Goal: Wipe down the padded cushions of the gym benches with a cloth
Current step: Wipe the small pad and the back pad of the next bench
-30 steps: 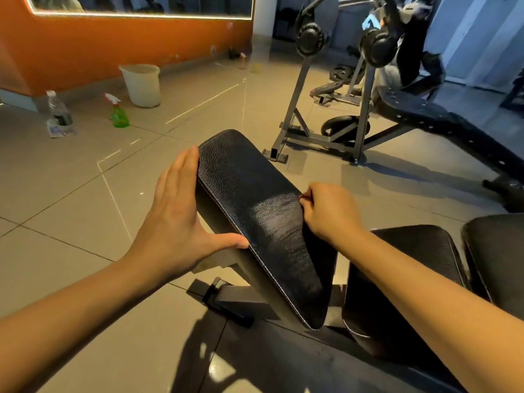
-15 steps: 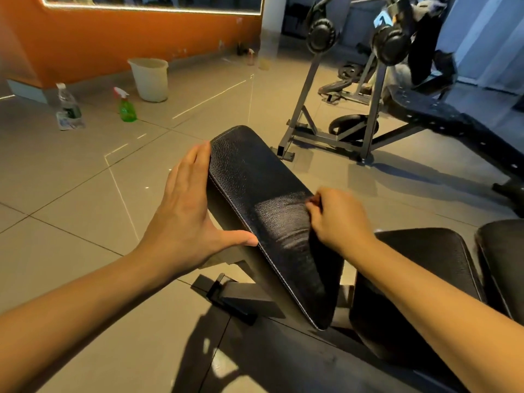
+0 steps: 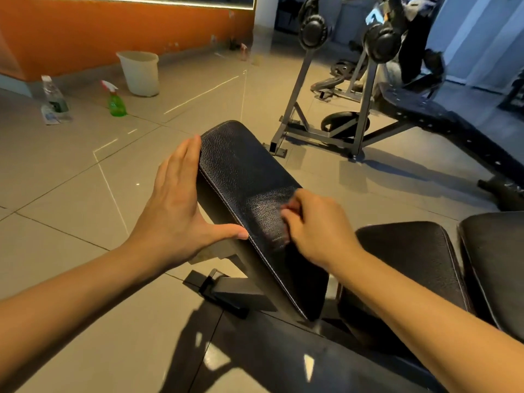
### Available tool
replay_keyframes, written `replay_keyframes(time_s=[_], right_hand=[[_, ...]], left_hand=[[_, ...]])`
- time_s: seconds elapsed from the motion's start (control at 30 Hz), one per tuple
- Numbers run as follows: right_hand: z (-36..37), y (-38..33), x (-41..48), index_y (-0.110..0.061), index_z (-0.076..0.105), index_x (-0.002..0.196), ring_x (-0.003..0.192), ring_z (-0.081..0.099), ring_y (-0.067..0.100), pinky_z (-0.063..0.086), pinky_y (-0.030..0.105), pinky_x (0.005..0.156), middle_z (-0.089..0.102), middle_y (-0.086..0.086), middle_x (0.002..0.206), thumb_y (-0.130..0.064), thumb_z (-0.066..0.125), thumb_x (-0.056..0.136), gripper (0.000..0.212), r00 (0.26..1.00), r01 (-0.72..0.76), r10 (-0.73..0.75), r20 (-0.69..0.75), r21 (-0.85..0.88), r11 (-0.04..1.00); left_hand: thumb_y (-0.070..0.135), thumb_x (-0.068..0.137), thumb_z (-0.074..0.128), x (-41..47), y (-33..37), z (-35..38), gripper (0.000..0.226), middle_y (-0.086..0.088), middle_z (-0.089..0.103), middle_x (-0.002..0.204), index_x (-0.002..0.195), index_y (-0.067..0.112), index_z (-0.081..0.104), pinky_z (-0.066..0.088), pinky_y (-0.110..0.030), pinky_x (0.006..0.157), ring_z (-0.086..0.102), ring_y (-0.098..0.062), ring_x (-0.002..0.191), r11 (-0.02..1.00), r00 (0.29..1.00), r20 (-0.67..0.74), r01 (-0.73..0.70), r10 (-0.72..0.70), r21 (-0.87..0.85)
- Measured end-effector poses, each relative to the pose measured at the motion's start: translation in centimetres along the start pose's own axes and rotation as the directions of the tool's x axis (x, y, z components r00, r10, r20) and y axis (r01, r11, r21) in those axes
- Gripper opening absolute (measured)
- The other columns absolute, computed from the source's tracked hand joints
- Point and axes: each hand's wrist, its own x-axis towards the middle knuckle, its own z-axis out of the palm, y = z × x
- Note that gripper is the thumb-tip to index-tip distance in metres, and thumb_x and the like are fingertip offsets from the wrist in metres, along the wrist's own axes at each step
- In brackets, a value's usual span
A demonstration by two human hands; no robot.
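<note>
The tilted black cushion (image 3: 241,171) runs from the centre of the frame down toward the lower middle, with a pale stitched seam along its left edge. The left hand (image 3: 175,211) lies flat, fingers straight, against that left edge, its thumb resting across the seam onto the top face. The right hand (image 3: 314,228) sits on the cushion's right half, just inside the right edge. Its fingers are curled and blurred, so I cannot tell whether they clutch anything.

Right of centre a flat seat pad (image 3: 411,259) lies close behind the right forearm, and another pad (image 3: 496,265) sits at the right border. Bare tiled floor (image 3: 71,194) spreads wide across the left half. In the upper left, well apart from the cushion, stand a water bottle (image 3: 54,97), a green spray bottle (image 3: 116,100) and a pale bucket (image 3: 140,73). A metal rack (image 3: 334,109) stands at upper right, just beyond the cushion's top end.
</note>
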Motion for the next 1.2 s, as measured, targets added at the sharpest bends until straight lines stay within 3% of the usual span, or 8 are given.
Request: replay_keyframes(time_s=[0.07, 0.13, 0.33, 0.57, 0.8, 1.0, 1.1, 1.2], right_hand=[[-0.2, -3.0, -1.5, -0.024, 0.064, 0.103, 0.096, 0.064, 0.017, 0.052, 0.039, 0.083, 0.071, -0.006, 0.101, -0.035, 0.06, 0.1, 0.012, 0.984, 0.167, -0.175, 0.031, 0.18, 0.969], [-0.3, -3.0, -1.3, -0.024, 0.062, 0.105, 0.097, 0.063, 0.019, 0.053, 0.043, 0.083, 0.07, -0.004, 0.103, -0.038, 0.059, 0.1, 0.015, 0.975, 0.202, -0.213, 0.06, 0.156, 0.967], [-0.9, 4.5, 1.3, -0.017, 0.052, 0.096, 0.103, 0.063, 0.034, 0.044, 0.036, 0.075, 0.067, 0.011, 0.108, -0.03, 0.056, 0.101, 0.014, 0.962, -0.208, 0.241, 0.128, -0.225, 0.952], [-2.1, -3.0, -1.7, -0.024, 0.061, 0.091, 0.085, 0.06, 0.013, 0.05, 0.035, 0.073, 0.064, -0.009, 0.087, -0.036, 0.067, 0.095, 0.015, 0.95, 0.116, -0.144, 0.277, 0.114, 0.987], [-1.9, 4.4, 1.6, -0.013, 0.061, 0.099, 0.093, 0.063, 0.027, 0.053, 0.042, 0.083, 0.069, 0.009, 0.1, -0.026, 0.063, 0.098, 0.013, 0.937, -0.201, 0.253, 0.242, -0.221, 0.954], [-2.1, -2.9, -1.1, -0.022, 0.061, 0.089, 0.081, 0.059, 0.016, 0.049, 0.037, 0.069, 0.062, -0.006, 0.082, -0.034, 0.066, 0.095, 0.015, 0.948, 0.151, -0.16, 0.277, 0.055, 0.987], [-2.2, -0.4, 1.2, -0.02, 0.061, 0.087, 0.084, 0.06, 0.019, 0.05, 0.037, 0.073, 0.064, -0.002, 0.086, -0.031, 0.067, 0.095, 0.015, 0.958, 0.047, -0.041, 0.283, -0.013, 0.999], [-2.0, 4.6, 2.6, -0.015, 0.058, 0.089, 0.088, 0.061, 0.028, 0.052, 0.039, 0.078, 0.068, 0.009, 0.096, -0.026, 0.063, 0.097, 0.015, 0.938, -0.193, 0.247, 0.243, -0.225, 0.955]], left_hand=[[0.081, 0.046, 0.072, 0.0, 0.0, 0.1, 0.149, -0.002, 0.01, 0.17, 0.163, 0.022, 0.001, 0.02, -0.046, 0.124, 0.012, -0.023, 0.154, 1.0, 1.0, 0.001, 0.001, -0.001, 0.014], [0.08, 0.045, 0.073, 0.1, 0.1, 0.0, 0.15, -0.002, 0.01, 0.17, 0.163, 0.022, 0.0, 0.019, -0.045, 0.124, 0.011, -0.022, 0.155, 1.0, 1.0, 0.001, 0.009, -0.009, 0.011], [0.081, 0.047, 0.073, -0.1, 0.1, 0.0, 0.149, 0.0, 0.007, 0.17, 0.163, 0.025, -0.002, 0.019, -0.049, 0.125, 0.01, -0.023, 0.155, 1.0, 1.0, 0.016, 0.004, -0.004, -0.003], [0.082, 0.046, 0.07, 0.0, 0.3, 0.0, 0.149, -0.004, 0.011, 0.169, 0.163, 0.021, 0.001, 0.02, -0.048, 0.124, 0.012, -0.025, 0.154, 1.0, 1.0, 0.001, 0.001, -0.001, 0.016], [0.083, 0.046, 0.07, -0.1, 0.3, -0.1, 0.148, -0.001, 0.008, 0.17, 0.163, 0.025, -0.001, 0.023, -0.057, 0.123, 0.011, -0.025, 0.156, 1.0, 1.0, 0.015, 0.009, -0.009, -0.008], [0.081, 0.045, 0.072, 0.1, 0.2, 0.0, 0.15, -0.003, 0.011, 0.169, 0.163, 0.022, 0.0, 0.021, -0.049, 0.124, 0.013, -0.024, 0.154, 1.0, 1.0, -0.001, -0.004, 0.004, 0.005], [0.08, 0.046, 0.074, 0.0, 0.3, 0.1, 0.15, -0.003, 0.011, 0.169, 0.163, 0.021, 0.0, 0.019, -0.045, 0.124, 0.013, -0.024, 0.154, 1.0, 1.0, -0.001, -0.009, 0.009, -0.007], [0.08, 0.048, 0.074, -0.2, 0.3, 0.0, 0.148, -0.003, 0.011, 0.17, 0.163, 0.023, 0.0, 0.021, -0.048, 0.124, 0.013, -0.024, 0.154, 1.0, 1.0, -0.001, -0.01, 0.01, -0.019]])
